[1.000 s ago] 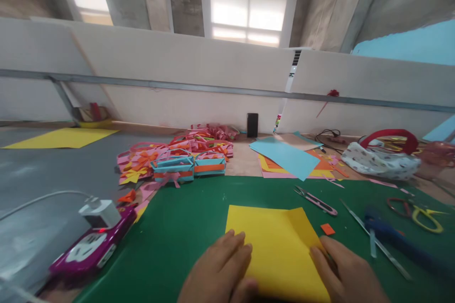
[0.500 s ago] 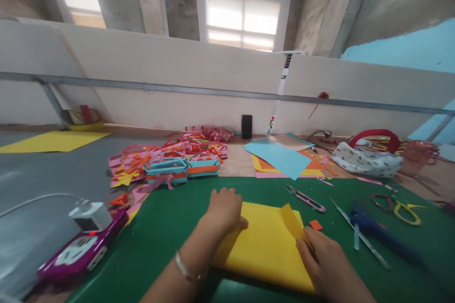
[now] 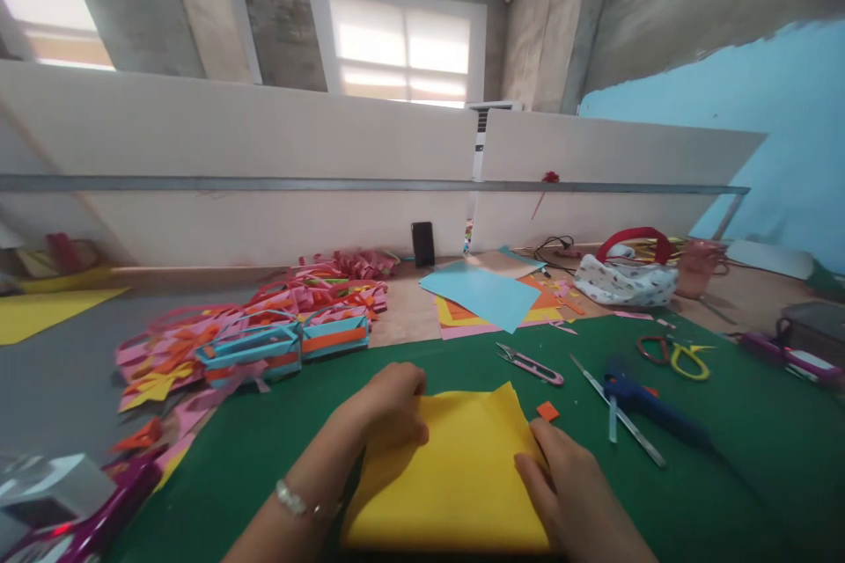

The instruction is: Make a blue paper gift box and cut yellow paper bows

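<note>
A folded sheet of yellow paper [image 3: 462, 466] lies in front of me on the green mat [image 3: 290, 449], its near edge raised a little. At its upper left side is my left hand [image 3: 394, 405], fingers curled over the edge and thumb on top of the sheet. My right hand [image 3: 568, 479] pinches the right edge between thumb and fingers. The far right corner of the paper sticks up in a point. Just beyond my right hand lies a small orange paper square [image 3: 547, 411].
Pink thread snips [image 3: 532, 365], a silver pointed tool [image 3: 617, 409], a blue glue gun [image 3: 653, 405] and scissors [image 3: 687, 361] lie to the right. Behind are blue paper baskets [image 3: 257, 347], pink paper strips [image 3: 297, 295], coloured sheets [image 3: 485, 290] and a black phone [image 3: 423, 244]. A purple power strip [image 3: 125, 501] stands left.
The view has turned to the right. My left hand has shifted to the paper's left edge. The flap at the right now shows less, with the far corner standing up.
</note>
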Demonstrator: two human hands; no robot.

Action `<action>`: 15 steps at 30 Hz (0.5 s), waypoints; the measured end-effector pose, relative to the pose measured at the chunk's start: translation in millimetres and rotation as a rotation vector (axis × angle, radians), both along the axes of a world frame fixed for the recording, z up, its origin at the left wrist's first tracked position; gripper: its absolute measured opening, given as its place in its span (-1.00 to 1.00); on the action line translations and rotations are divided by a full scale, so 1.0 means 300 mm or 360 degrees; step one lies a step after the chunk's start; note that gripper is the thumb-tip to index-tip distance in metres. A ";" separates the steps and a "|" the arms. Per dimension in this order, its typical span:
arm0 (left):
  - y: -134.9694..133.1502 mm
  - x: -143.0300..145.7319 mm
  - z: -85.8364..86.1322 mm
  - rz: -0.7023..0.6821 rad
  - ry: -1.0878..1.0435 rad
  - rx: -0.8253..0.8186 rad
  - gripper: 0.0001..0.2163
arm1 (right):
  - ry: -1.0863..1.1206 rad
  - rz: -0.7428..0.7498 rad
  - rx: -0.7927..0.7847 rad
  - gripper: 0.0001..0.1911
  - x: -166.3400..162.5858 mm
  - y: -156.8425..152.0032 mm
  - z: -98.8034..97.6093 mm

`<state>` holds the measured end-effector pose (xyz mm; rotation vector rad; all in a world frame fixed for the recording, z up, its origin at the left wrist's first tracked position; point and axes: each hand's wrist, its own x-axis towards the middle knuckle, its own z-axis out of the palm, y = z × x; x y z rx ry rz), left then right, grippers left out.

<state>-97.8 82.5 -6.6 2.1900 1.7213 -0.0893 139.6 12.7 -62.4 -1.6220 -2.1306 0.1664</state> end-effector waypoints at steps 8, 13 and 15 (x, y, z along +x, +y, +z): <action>-0.141 0.011 0.074 0.0124 -0.0644 0.0139 -0.84 | 0.0562 -0.0050 -0.0004 -0.78 0.028 -0.002 0.010; -0.256 0.004 0.047 0.0328 -0.1357 -0.0278 -0.88 | 0.1445 -0.0153 -0.0289 -0.48 0.000 -0.001 0.080; -0.282 0.002 0.035 0.0322 -0.1362 -0.0230 -0.90 | 0.1639 0.0011 -0.0546 -0.73 -0.017 -0.004 0.119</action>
